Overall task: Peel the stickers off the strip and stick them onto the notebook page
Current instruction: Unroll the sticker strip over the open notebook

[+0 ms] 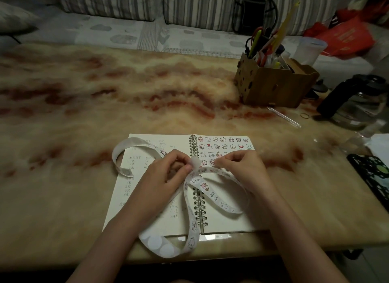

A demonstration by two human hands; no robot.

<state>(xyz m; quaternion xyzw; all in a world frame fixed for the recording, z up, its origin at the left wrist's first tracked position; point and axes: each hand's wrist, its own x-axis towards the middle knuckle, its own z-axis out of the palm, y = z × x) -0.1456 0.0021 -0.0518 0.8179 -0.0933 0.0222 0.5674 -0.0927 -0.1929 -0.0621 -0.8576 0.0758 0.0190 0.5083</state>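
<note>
An open spiral notebook [227, 221] lies at the table's near edge. Several small cartoon stickers [224, 146] fill the top rows of its right page; the left page carries handwriting. A long white sticker strip [212, 193] loops across the book and over the table's front edge, with an emptied length curling to the left [122, 150]. My left hand [166, 175] and my right hand [240, 167] meet just above the spiral, both pinching the strip where it bends. Whether a sticker is lifted there is hidden by the fingers.
A brown box of pens and scissors [273, 80] stands at the back right. A dark kettle [355, 101] is to its right, with a clear pen [284, 116] and a rubber band [304, 115] in front. A black patterned object [372, 175] lies at the right edge.
</note>
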